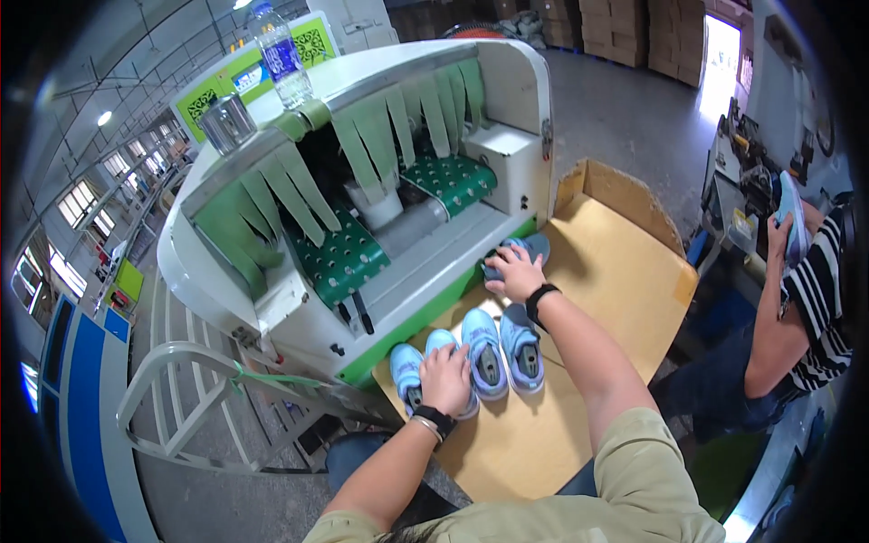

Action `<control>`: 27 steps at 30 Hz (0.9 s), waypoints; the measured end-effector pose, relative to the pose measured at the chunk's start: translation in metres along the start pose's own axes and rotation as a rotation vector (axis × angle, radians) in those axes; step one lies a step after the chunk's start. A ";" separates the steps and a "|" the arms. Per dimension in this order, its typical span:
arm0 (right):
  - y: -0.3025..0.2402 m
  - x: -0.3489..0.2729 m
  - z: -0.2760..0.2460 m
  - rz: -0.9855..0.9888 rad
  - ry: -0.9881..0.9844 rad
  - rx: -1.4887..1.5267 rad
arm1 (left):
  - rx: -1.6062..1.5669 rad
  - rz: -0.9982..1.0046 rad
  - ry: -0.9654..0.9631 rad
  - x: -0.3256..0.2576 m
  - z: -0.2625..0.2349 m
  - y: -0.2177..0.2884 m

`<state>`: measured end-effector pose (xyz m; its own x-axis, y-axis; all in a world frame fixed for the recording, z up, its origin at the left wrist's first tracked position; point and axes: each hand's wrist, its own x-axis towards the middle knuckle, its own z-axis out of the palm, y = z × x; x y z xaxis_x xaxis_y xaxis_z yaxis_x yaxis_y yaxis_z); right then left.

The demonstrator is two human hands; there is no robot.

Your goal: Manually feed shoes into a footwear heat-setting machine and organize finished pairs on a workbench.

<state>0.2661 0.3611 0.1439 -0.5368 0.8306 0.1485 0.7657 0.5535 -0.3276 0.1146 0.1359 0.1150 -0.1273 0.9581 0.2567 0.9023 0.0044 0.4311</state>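
Several small light blue shoes lie on a cardboard sheet (625, 271) in front of a white and green conveyor machine (362, 181). My left hand (446, 378) rests on top of one shoe (441, 342) in a row with a shoe (406, 369) to its left and two more, shoe (484, 348) and shoe (522, 344), to its right. My right hand (513, 271) grips another blue shoe (527, 244) at the machine's exit edge. Both wrists carry black bands.
Green perforated belts (344, 258) and hanging green strips fill the machine's opening. A water bottle (282, 56) and a metal can (226, 122) stand on top. At the right a person in a striped shirt (819, 299) holds a shoe (792, 217). Cardboard boxes stack behind.
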 end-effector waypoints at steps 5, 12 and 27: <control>-0.013 0.009 0.004 0.269 0.158 -0.036 | -0.007 -0.006 0.037 -0.003 -0.004 -0.004; 0.001 0.041 0.024 0.468 0.122 0.334 | -0.023 -0.026 0.054 -0.002 -0.004 -0.005; 0.098 0.001 0.003 0.621 0.330 0.973 | -0.064 -0.018 0.099 0.002 0.005 0.000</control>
<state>0.3391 0.4160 0.1090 0.0547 0.9936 -0.0987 0.1966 -0.1076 -0.9746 0.1166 0.1390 0.1107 -0.1863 0.9249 0.3316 0.8717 -0.0001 0.4900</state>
